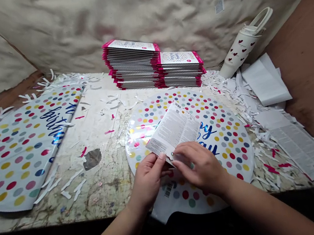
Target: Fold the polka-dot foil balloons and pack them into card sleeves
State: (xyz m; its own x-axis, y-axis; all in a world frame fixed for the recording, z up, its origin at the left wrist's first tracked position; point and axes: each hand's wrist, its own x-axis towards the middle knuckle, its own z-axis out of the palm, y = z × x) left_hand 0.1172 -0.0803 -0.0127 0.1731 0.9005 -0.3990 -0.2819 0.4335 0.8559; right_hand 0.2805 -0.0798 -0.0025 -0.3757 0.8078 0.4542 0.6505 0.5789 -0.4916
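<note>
Printed card (174,128) in grey and white is what we have before us, raised at a slant over the near middle of a round dotted foil balloon (232,147), its far end leaning to the right. Our left hand (148,179) is clamped on the card's near end, thumb on top and fingers bent beneath. Our right hand (203,166) comes in from the right just beside it, its thumb and curled fingers at that same near end; whether they pinch the card or only rest against it, we cannot tell. Under our hands the balloon lies flat on the desk (119,195), its tail toward the near edge, blue lettering partly covered. On the left we have a second dotted balloon (13,163), folded over, with white paper strips (75,188) scattered around it. At the far middle stand two side-by-side stacks of pink-edged packets (132,67), the left one taller. To their right a white tumbler (239,52) with dark hearts leans amid shredded paper, and nearer us on the right lie white sheets (266,82) and more printed inserts (302,148).
</note>
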